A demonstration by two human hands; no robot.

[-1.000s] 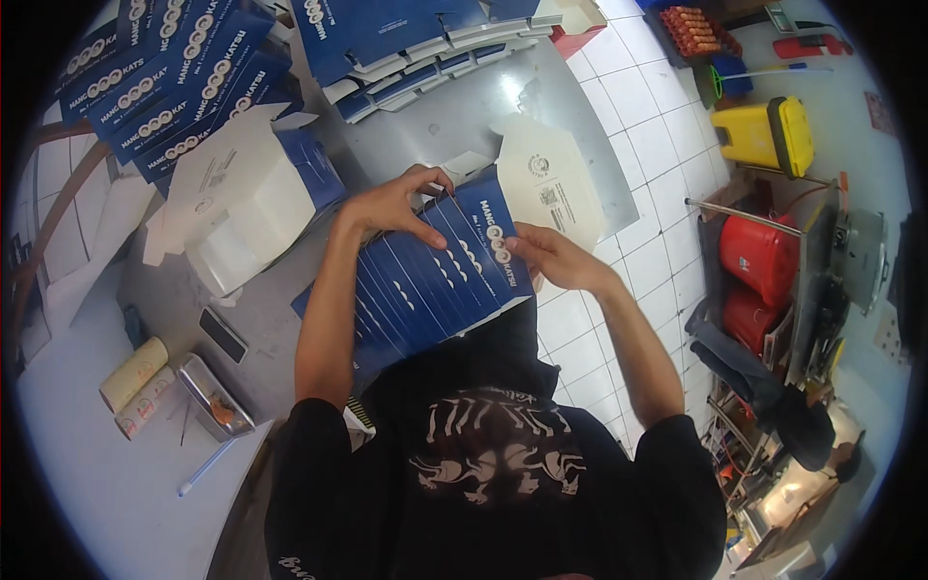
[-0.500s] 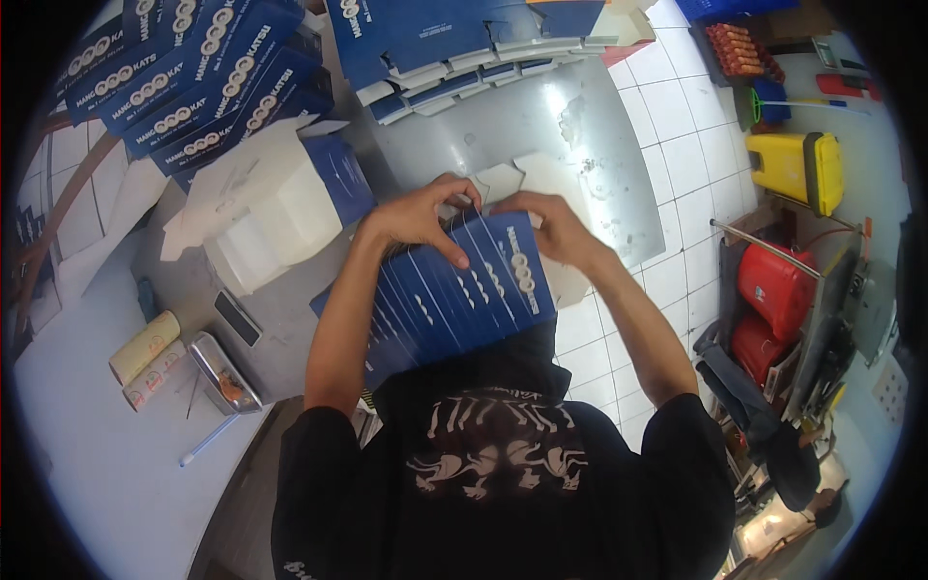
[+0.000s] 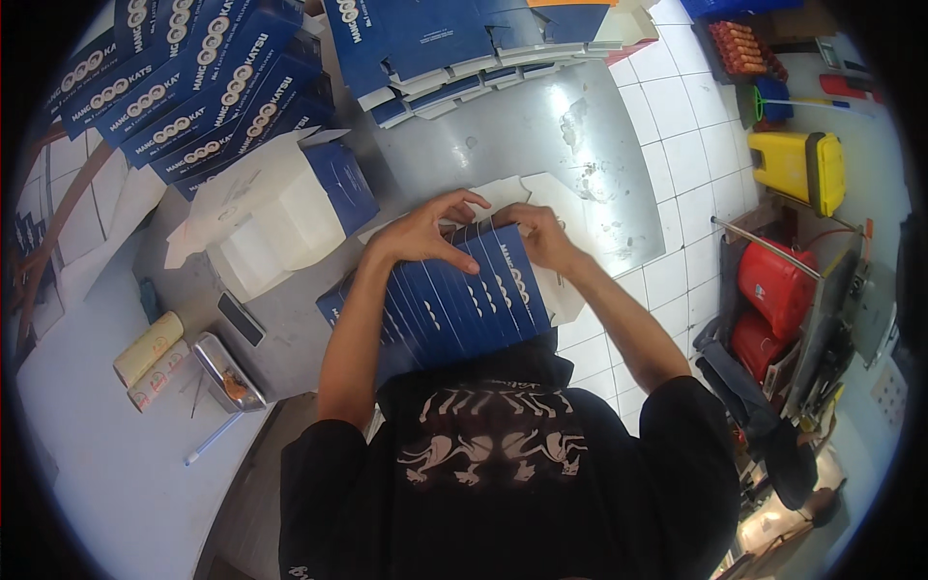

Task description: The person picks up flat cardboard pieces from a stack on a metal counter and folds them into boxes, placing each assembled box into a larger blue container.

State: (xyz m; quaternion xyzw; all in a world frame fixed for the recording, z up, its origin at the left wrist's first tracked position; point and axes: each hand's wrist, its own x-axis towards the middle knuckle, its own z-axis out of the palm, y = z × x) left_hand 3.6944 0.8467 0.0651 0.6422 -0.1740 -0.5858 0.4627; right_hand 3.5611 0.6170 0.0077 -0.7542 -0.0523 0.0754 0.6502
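A row of folded blue cardboard boxes (image 3: 435, 304), packed face to face, leans against my shirt at the table's near edge. My left hand (image 3: 425, 235) lies over the far edge of this row, thumb and fingers spread apart. At the far right corner, my right hand (image 3: 541, 235) has its fingers curled over the edge of the end box; its fingertips are partly hidden. Pale unprinted cardboard (image 3: 561, 198) shows behind and under the right hand. To the left stands an opened box (image 3: 275, 227), cream inside and blue at one end.
Piles of flat blue cartons (image 3: 217, 97) fill the far left, with another stack (image 3: 454, 43) at the far middle of the metal table (image 3: 503, 126). A phone (image 3: 241, 319), a metal case (image 3: 228, 372), rolls (image 3: 150, 348) and a pen (image 3: 213, 439) lie left. A yellow bin (image 3: 797, 169) is right.
My left fingers have lifted and spread away from the box edge. My right fingers have curled in more at the corner, and the row of boxes has shifted slightly.
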